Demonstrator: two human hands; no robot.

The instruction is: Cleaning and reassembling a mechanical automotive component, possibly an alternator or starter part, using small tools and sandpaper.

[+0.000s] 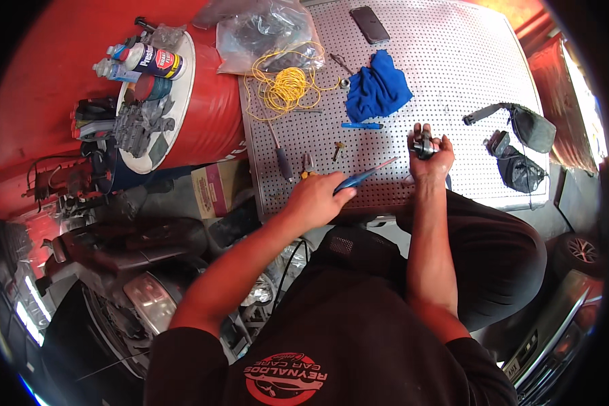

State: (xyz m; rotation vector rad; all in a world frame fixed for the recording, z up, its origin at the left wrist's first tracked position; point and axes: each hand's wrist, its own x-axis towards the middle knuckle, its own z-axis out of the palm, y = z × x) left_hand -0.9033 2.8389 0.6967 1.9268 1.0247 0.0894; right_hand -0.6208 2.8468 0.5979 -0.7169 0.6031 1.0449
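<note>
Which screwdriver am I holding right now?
The blue screwdriver, in your left hand; the dark-handled screwdriver lies on the table, nearer you than the yellow cord.

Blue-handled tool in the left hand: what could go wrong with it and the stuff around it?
The blue-handled tool points toward the bare right hand, so a slip of the left hand might poke it. The metal part in the right hand could drop onto the perforated tabletop. The small brass-coloured piece lies loose on that tabletop and might get knocked aside.
</note>
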